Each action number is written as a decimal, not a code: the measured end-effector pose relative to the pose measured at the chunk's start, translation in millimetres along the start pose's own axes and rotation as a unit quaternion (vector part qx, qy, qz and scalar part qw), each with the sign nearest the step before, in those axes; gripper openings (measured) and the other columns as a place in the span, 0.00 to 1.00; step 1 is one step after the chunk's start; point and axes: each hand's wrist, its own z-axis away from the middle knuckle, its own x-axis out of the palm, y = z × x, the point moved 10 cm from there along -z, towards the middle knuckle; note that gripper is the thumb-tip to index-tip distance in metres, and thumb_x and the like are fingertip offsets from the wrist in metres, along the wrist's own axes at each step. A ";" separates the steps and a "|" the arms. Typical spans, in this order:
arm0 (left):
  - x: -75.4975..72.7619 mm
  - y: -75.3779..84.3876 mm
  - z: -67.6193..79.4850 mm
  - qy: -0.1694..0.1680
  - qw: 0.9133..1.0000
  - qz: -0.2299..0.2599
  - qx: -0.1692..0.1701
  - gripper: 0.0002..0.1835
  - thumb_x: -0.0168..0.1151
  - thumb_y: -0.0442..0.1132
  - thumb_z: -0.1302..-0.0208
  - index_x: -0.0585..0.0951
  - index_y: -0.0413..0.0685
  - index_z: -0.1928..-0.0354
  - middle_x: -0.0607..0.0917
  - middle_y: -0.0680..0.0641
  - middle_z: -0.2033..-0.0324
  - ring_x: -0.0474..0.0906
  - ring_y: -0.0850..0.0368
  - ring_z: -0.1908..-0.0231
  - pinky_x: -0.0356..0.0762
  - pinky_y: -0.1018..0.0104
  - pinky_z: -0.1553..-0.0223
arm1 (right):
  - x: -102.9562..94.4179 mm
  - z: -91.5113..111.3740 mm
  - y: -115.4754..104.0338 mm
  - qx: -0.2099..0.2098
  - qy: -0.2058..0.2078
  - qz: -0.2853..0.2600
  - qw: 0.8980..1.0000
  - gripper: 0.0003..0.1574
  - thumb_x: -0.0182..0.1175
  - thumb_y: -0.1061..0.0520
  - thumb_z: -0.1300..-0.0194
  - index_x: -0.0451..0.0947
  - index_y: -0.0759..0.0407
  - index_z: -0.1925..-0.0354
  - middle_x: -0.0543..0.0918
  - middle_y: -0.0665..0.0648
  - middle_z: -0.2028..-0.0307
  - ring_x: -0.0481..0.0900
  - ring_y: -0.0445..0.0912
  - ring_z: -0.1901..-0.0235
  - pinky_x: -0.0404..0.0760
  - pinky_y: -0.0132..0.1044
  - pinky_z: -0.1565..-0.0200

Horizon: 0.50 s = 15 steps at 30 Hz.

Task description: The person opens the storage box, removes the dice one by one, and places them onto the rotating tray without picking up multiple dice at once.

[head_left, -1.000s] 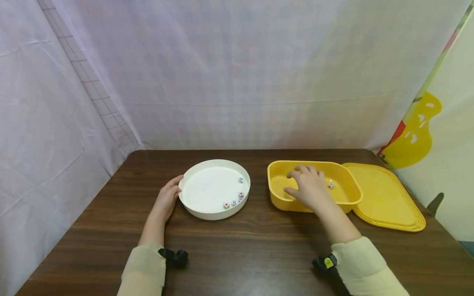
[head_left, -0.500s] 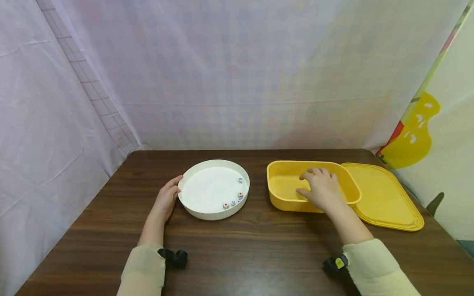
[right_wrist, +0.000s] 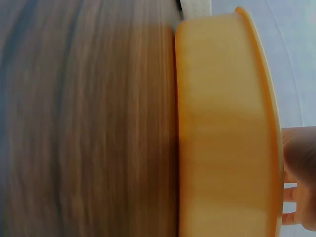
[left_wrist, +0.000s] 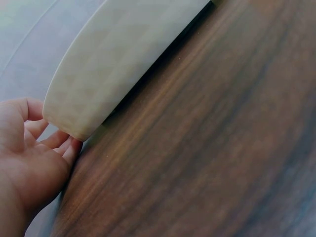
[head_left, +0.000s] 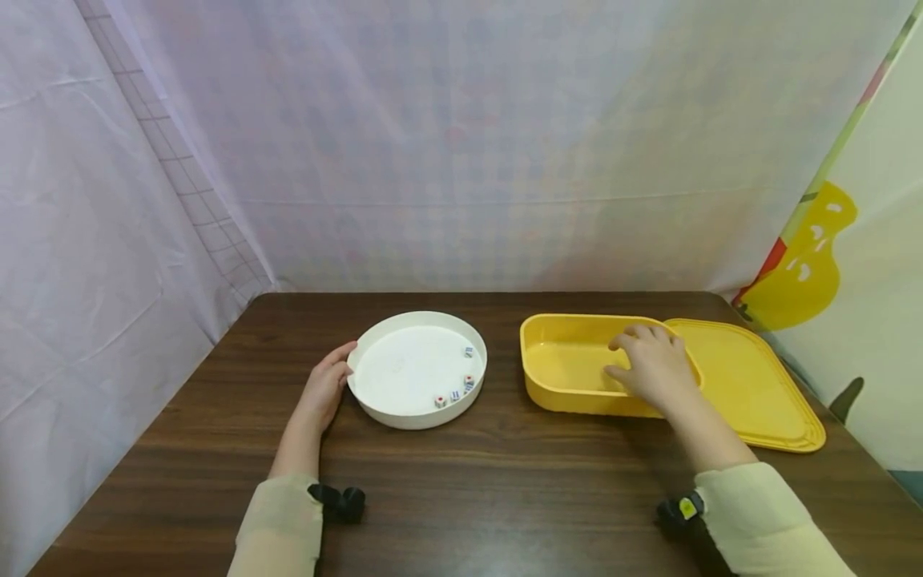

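My left hand [head_left: 326,388] holds the left side of a round white tray [head_left: 395,417]. In the left wrist view, its thumb and fingers [left_wrist: 52,139] meet the tray's wall [left_wrist: 116,64]. Several white dice [head_left: 441,401] with red and blue pips lie along the tray's right side. My right hand [head_left: 654,365] is over the right part of a yellow rectangular tub [head_left: 566,401], fingers spread and bent, with nothing seen between them. The hand covers that end of the tub's floor, so no die shows there. In the right wrist view, the tub's wall [right_wrist: 224,123] hides the fingertips.
A flat yellow lid [head_left: 757,385] lies to the right, partly behind the tub. Everything stands on a dark wooden table [head_left: 461,481]. A pale checked curtain [head_left: 447,160] hangs behind it.
My right hand has moved right inside the tub, over the place where a single die showed one second ago. The left hand and the tray have stayed put.
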 end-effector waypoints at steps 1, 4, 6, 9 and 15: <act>0.2 0.2 0.0 0.001 1.000 0.000 0.000 0.31 0.38 0.22 0.41 0.60 0.29 0.32 0.61 0.36 0.32 0.60 0.50 0.40 0.66 0.76 0.53 | -0.2 0.0 2.4 0.000 -0.001 0.002 1.000 0.23 0.68 0.49 0.44 0.80 0.62 0.55 0.74 0.69 0.49 0.63 0.68 0.46 0.58 0.69 0.51; 0.0 -0.1 -0.8 0.002 1.000 -0.002 0.000 0.31 0.38 0.22 0.41 0.60 0.30 0.32 0.61 0.37 0.33 0.60 0.50 0.40 0.66 0.76 0.53 | 1.6 -0.1 9.4 0.003 -0.011 0.006 1.000 0.23 0.68 0.49 0.44 0.80 0.63 0.54 0.74 0.69 0.49 0.63 0.68 0.46 0.59 0.69 0.52; -0.2 0.0 -1.0 0.003 1.000 -0.003 0.001 0.31 0.39 0.22 0.41 0.60 0.30 0.32 0.61 0.37 0.33 0.61 0.50 0.40 0.66 0.76 0.53 | 3.3 -0.7 13.4 0.005 -0.021 0.005 1.000 0.23 0.67 0.49 0.43 0.80 0.63 0.54 0.74 0.69 0.49 0.63 0.68 0.46 0.60 0.68 0.52; -0.9 -0.3 -1.2 0.003 1.000 -0.002 0.002 0.31 0.39 0.22 0.41 0.60 0.30 0.32 0.61 0.36 0.32 0.60 0.50 0.40 0.66 0.76 0.53 | 5.7 -1.8 18.9 0.008 -0.033 0.000 0.999 0.24 0.66 0.49 0.41 0.79 0.63 0.52 0.74 0.69 0.48 0.63 0.69 0.47 0.60 0.69 0.52; -1.8 -2.1 -1.5 0.003 1.000 -0.002 -0.002 0.31 0.39 0.22 0.41 0.61 0.30 0.32 0.61 0.37 0.32 0.60 0.50 0.39 0.66 0.74 0.52 | 6.7 -2.6 30.6 0.005 -0.037 0.005 0.999 0.23 0.67 0.50 0.42 0.79 0.63 0.53 0.74 0.69 0.48 0.63 0.70 0.48 0.61 0.69 0.54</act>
